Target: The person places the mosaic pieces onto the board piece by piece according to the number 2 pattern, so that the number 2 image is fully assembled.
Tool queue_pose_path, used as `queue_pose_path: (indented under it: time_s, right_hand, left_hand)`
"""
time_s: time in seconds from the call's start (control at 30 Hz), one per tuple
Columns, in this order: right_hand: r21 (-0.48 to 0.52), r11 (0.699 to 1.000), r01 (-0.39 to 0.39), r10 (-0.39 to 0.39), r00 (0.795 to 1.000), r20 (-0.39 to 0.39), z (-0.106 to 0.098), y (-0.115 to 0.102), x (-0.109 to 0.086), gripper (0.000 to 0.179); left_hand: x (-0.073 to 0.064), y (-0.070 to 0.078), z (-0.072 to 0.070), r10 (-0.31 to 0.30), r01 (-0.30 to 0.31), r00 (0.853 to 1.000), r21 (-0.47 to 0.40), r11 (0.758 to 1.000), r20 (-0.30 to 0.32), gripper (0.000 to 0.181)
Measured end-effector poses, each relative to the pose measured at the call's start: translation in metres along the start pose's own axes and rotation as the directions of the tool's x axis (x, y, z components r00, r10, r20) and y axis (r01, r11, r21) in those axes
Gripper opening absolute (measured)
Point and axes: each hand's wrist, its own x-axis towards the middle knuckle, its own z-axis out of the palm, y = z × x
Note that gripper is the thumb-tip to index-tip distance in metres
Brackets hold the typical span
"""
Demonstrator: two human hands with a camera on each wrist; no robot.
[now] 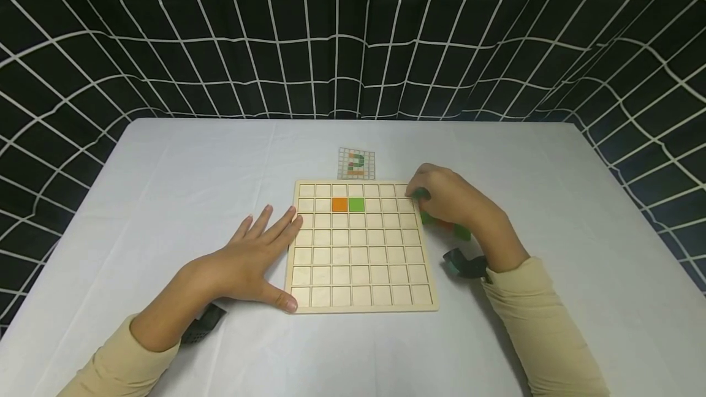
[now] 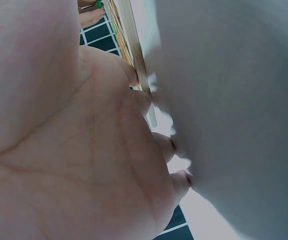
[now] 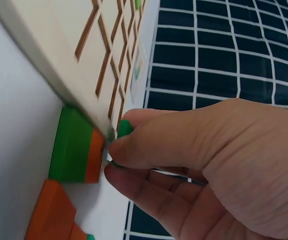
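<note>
A pale wooden board with a grid of square recesses lies flat. An orange tile and a light green tile sit side by side in its second row from the far edge. My left hand spreads its fingers over the board's left edge, thumb at the near corner. At the far right corner, my right hand pinches a green tile between thumb and fingers; the fingers hide part of it. Loose green blocks and orange blocks lie below that hand, beside the board's right edge.
Behind the board lies a small pattern card with a gridded green and orange figure. White cloth covers the table, and a dark curtain with white grid lines hangs around it. Black wrist devices show beneath both wrists.
</note>
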Motion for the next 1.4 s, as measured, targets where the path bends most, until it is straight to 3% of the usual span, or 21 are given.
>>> queue_pose_path:
  time_s: [0.33, 0.57, 0.8, 1.1, 1.4]
  right_hand:
    - [0.015, 0.996, 0.086, -0.086, 0.996, -0.006, 0.008, -0.016, 0.001, 0.032]
    - [-0.027, 0.975, 0.219, -0.219, 0.975, -0.031, 0.014, -0.024, 0.001, 0.032]
    - [-0.022, 0.969, 0.245, -0.246, 0.969, -0.033, 0.019, -0.03, 0.002, 0.03]
    - [-0.055, 0.938, 0.343, -0.347, 0.935, -0.071, 0.028, -0.032, 0.005, 0.026]
    - [-0.051, 0.93, 0.364, -0.367, 0.924, -0.106, 0.032, -0.035, 0.006, 0.026]
  left_hand:
    - [-0.001, 0.0, -0.001, 0.002, -0.002, 1.0, 0.0, 1.0, 0.005, 0.138]
    - [-0.001, 0.0, -0.001, 0.002, -0.002, 1.0, -0.004, 1.0, 0.003, 0.138]
    - [-0.001, 0.0, -0.002, 0.001, -0.001, 1.0, -0.006, 1.0, 0.008, 0.138]
    - [-0.001, 0.001, -0.002, -0.002, 0.002, 1.0, -0.002, 1.0, 0.005, 0.138]
    - [-0.001, 0.0, -0.001, 0.001, -0.001, 1.0, -0.003, 1.0, 0.004, 0.138]
